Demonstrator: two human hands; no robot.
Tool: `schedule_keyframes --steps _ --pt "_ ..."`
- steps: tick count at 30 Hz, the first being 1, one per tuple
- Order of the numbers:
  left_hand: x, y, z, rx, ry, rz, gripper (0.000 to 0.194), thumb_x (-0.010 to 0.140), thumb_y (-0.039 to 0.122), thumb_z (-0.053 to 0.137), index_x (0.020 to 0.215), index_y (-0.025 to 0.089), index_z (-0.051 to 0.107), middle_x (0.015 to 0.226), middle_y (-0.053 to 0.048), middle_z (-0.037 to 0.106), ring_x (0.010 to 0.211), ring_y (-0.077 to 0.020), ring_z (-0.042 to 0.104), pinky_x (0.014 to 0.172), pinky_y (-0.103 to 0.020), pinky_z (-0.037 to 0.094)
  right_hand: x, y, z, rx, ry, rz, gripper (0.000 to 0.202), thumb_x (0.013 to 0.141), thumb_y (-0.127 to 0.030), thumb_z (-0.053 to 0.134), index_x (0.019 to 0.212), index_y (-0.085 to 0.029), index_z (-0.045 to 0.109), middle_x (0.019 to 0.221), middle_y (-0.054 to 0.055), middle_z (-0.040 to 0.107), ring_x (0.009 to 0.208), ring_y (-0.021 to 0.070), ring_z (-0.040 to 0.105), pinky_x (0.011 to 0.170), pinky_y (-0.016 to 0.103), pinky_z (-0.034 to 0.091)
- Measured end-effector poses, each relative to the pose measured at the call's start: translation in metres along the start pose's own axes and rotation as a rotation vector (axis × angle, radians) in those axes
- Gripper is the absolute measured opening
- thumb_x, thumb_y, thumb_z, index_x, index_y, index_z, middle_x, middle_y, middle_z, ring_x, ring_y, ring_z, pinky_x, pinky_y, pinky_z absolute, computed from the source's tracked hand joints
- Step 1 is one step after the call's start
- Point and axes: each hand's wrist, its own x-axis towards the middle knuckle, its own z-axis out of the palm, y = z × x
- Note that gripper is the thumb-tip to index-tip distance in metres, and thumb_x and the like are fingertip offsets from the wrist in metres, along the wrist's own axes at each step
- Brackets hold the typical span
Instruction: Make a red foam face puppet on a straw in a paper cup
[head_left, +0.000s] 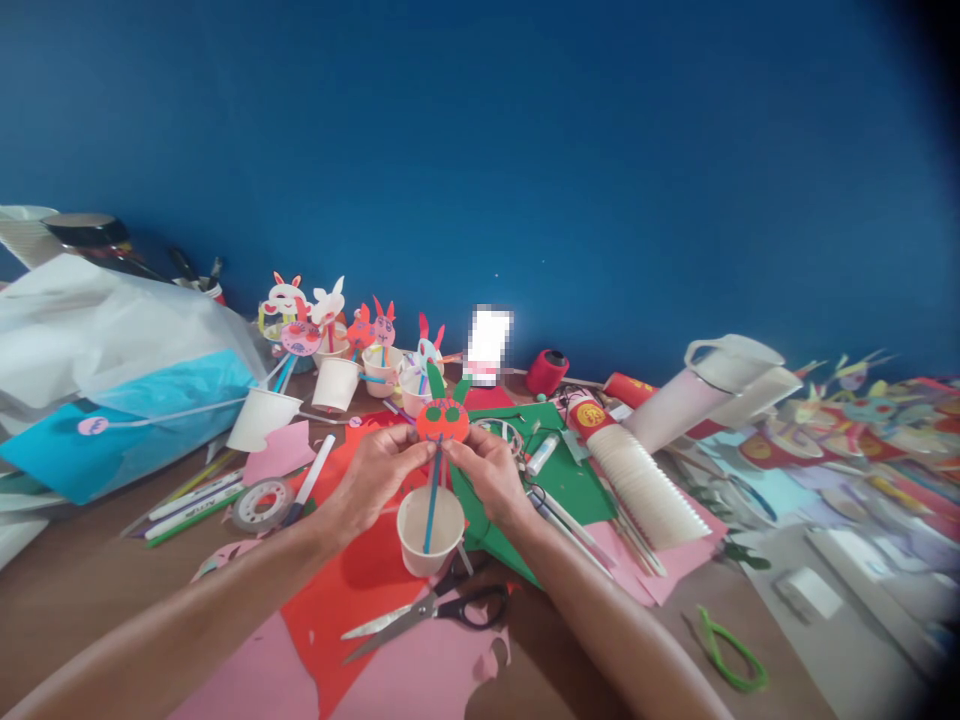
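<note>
Between my two hands is an orange paper face point(442, 421) with green ears, green eyes and drawn marks. My left hand point(385, 462) pinches its left edge, and my right hand point(484, 465) pinches its right edge. From behind the face a blue stick point(433, 500) runs down into a white paper cup point(430, 530). The cup stands on red paper point(337, 560) just below my hands. Black-handled scissors point(431, 610) lie partly spread in front of the cup.
Several cups with paper animal faces point(336, 384) stand at the back left. A tape roll point(262, 503) and markers lie left. Green paper point(577, 470), a stack of paper cups point(649, 480) and a tilted white jug point(690, 385) are right. A green pipe cleaner point(731, 655) lies front right.
</note>
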Motion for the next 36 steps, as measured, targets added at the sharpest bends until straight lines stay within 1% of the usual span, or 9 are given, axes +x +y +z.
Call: schedule_keyframes --steps 4,12,16,21,25,28,31,33,36 --pt "0.0 -0.001 -0.001 0.015 -0.017 0.0 0.02 0.066 0.024 0.065 0.083 0.014 0.068 0.071 -0.001 0.066 0.067 -0.0132 0.056 0.067 -0.025 0.043 0.0 0.0 0.001 -0.033 0.008 -0.015 0.015 0.069 -0.029 0.064 0.074 -0.016 0.062 0.067 0.0 0.06 0.063 0.0125 0.053 0.061 0.025 0.042" --pt "-0.001 -0.001 -0.003 0.04 -0.011 0.0 0.021 0.066 0.023 0.065 0.084 0.013 0.067 0.074 -0.002 0.067 0.071 -0.0149 0.058 0.069 -0.025 0.044 -0.003 -0.002 0.002 -0.021 0.006 -0.038 0.01 0.069 -0.026 0.064 0.066 -0.017 0.06 0.061 -0.002 0.056 0.061 0.0115 0.051 0.062 0.024 0.041" --pt "-0.001 0.0 -0.003 0.039 -0.035 0.032 0.022 0.067 0.021 0.065 0.087 0.014 0.066 0.077 -0.002 0.068 0.075 -0.0157 0.06 0.072 -0.026 0.045 -0.004 -0.004 0.004 -0.01 -0.035 -0.015 0.014 0.068 -0.03 0.063 0.072 -0.017 0.061 0.066 -0.001 0.058 0.059 0.0113 0.05 0.059 0.024 0.041" --pt "-0.006 0.007 -0.001 0.058 -0.034 -0.01 0.021 0.066 0.021 0.065 0.085 0.014 0.066 0.073 -0.002 0.068 0.07 -0.016 0.061 0.069 -0.027 0.046 -0.013 -0.009 -0.002 -0.159 -0.003 -0.07 0.029 0.081 -0.042 0.048 0.076 -0.016 0.059 0.064 0.0 0.053 0.057 0.0102 0.046 0.056 0.022 0.038" --pt "-0.008 0.01 -0.002 0.111 -0.02 0.008 0.018 0.067 0.023 0.063 0.083 0.014 0.064 0.073 -0.002 0.068 0.07 -0.0164 0.061 0.068 -0.027 0.046 -0.036 -0.009 -0.015 -0.306 -0.091 -0.18 0.041 0.075 -0.051 0.054 0.1 -0.018 0.055 0.09 0.006 0.058 0.082 0.0175 0.053 0.075 0.029 0.042" --pt "-0.007 0.007 -0.004 0.112 -0.043 0.036 0.015 0.067 0.023 0.062 0.08 0.016 0.064 0.074 -0.001 0.068 0.072 -0.0165 0.061 0.068 -0.026 0.045 -0.058 -0.003 -0.022 -0.518 -0.166 -0.148 0.082 0.057 -0.047 0.073 0.126 -0.021 0.037 0.117 0.011 0.051 0.107 0.0255 0.048 0.091 0.037 0.037" --pt "-0.006 0.002 -0.004 0.092 -0.03 0.039 0.012 0.067 0.023 0.062 0.076 0.016 0.062 0.072 -0.001 0.067 0.068 -0.0154 0.06 0.066 -0.026 0.045 -0.071 0.005 -0.02 -0.704 -0.182 -0.09 0.111 0.045 -0.045 0.079 0.137 -0.022 0.02 0.129 0.013 0.043 0.118 0.0307 0.039 0.097 0.044 0.031" --pt "-0.006 0.0 -0.003 0.074 -0.017 0.037 0.012 0.066 0.023 0.063 0.076 0.016 0.061 0.07 0.0 0.066 0.066 -0.0147 0.06 0.065 -0.027 0.046 -0.074 0.009 -0.016 -0.773 -0.19 -0.052 0.114 0.045 -0.043 0.079 0.138 -0.022 0.016 0.132 0.013 0.04 0.12 0.0318 0.037 0.097 0.046 0.03" --pt "-0.008 0.0 -0.002 0.05 -0.034 0.037 0.013 0.067 0.023 0.063 0.077 0.015 0.061 0.071 -0.001 0.066 0.067 -0.0149 0.06 0.067 -0.027 0.046 -0.073 0.014 -0.01 -0.793 -0.169 -0.04 0.104 0.051 -0.037 0.076 0.138 -0.024 0.019 0.134 0.011 0.039 0.121 0.0309 0.037 0.097 0.045 0.031"
